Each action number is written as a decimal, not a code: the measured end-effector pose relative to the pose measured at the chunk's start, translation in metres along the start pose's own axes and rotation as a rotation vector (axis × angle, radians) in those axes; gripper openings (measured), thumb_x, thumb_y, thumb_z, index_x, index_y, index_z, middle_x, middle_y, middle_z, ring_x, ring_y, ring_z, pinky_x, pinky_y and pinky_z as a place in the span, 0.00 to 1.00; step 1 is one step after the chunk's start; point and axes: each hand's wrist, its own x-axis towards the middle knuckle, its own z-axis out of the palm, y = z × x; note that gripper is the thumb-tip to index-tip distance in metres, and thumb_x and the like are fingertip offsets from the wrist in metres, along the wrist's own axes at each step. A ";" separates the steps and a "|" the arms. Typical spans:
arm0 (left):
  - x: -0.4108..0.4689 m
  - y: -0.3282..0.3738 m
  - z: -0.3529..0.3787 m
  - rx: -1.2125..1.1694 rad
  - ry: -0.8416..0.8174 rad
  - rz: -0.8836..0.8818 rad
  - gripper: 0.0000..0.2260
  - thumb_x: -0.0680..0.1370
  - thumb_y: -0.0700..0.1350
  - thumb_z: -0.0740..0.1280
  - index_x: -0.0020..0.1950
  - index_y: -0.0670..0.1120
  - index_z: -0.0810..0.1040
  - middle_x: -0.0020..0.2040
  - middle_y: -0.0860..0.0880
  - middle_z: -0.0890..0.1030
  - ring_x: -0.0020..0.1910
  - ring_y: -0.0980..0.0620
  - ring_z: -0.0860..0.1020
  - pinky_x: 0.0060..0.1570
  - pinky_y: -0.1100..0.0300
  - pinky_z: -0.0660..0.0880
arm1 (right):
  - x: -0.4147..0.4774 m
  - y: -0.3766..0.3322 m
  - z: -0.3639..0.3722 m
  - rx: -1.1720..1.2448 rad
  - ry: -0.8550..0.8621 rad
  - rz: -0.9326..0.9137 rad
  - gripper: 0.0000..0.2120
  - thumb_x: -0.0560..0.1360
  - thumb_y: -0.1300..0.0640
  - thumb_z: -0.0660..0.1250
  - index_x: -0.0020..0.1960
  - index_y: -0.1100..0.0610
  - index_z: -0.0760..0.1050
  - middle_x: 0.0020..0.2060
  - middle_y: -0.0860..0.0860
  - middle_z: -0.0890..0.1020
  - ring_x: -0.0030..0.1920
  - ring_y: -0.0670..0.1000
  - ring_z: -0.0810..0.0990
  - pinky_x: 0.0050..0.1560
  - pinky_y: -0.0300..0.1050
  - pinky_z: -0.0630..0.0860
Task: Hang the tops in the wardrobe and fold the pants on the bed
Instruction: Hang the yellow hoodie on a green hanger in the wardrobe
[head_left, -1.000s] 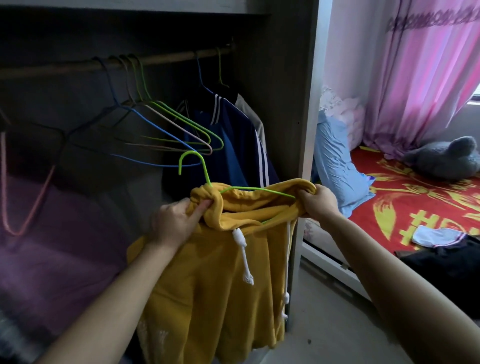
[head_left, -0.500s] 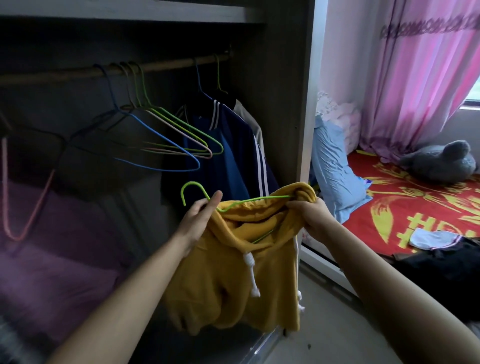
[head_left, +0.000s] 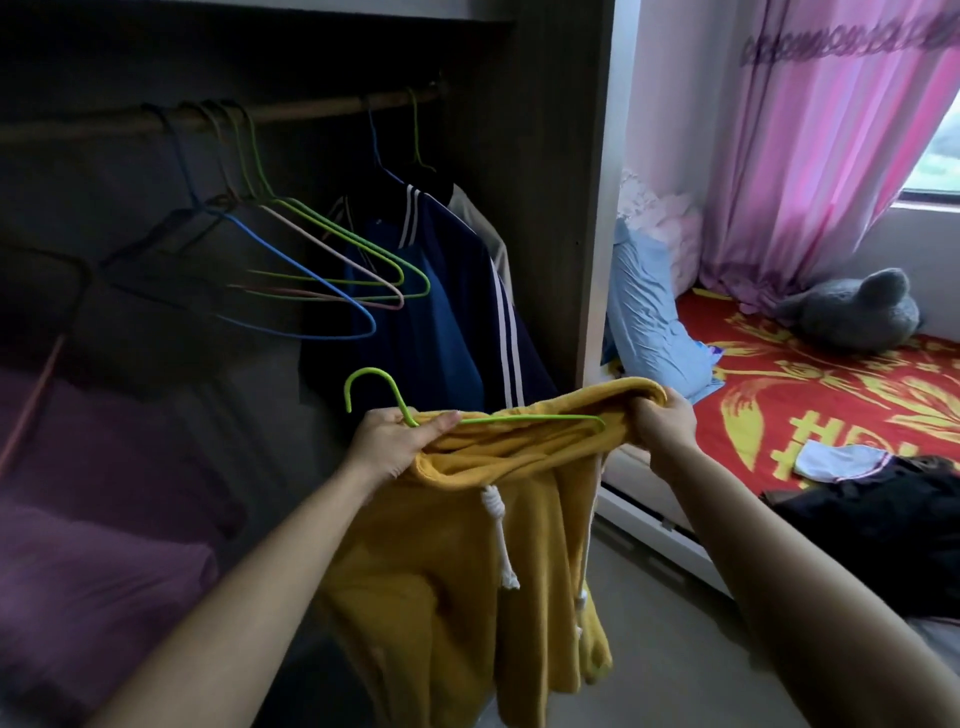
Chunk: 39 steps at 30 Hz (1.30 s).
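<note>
Hoodie (head_left: 447, 597) sits on a green hanger (head_left: 372, 370), held well below the rail (head_left: 311, 111), not hooked on yet. Left hand (head_left: 395, 441) grips hanger neck plus collar, right hand (head_left: 667, 421) clutches the far shoulder.

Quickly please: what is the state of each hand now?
Left hand: closed, holding the green hanger at its neck, against the yellow hoodie.
Right hand: closed, gripping the hoodie's edge.
</note>
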 end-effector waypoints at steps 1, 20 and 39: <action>0.000 0.001 0.002 0.051 -0.017 0.009 0.32 0.60 0.66 0.77 0.41 0.37 0.82 0.36 0.41 0.84 0.36 0.39 0.82 0.39 0.50 0.79 | 0.001 -0.002 0.000 -0.026 0.013 -0.026 0.04 0.78 0.61 0.64 0.44 0.56 0.75 0.40 0.57 0.79 0.40 0.54 0.79 0.40 0.49 0.79; 0.014 -0.014 0.022 0.089 -0.006 -0.093 0.15 0.66 0.51 0.81 0.48 0.49 0.81 0.43 0.49 0.85 0.44 0.49 0.84 0.41 0.57 0.81 | -0.026 -0.036 0.039 -0.823 -0.515 -0.349 0.20 0.82 0.41 0.60 0.45 0.58 0.75 0.37 0.54 0.81 0.34 0.49 0.83 0.31 0.38 0.78; 0.015 0.012 0.049 -0.260 0.153 -0.019 0.12 0.76 0.39 0.65 0.58 0.48 0.77 0.46 0.46 0.82 0.41 0.50 0.80 0.35 0.61 0.75 | -0.052 -0.043 0.071 -1.178 -0.673 -1.058 0.25 0.79 0.40 0.63 0.74 0.47 0.67 0.70 0.51 0.71 0.72 0.54 0.66 0.74 0.59 0.59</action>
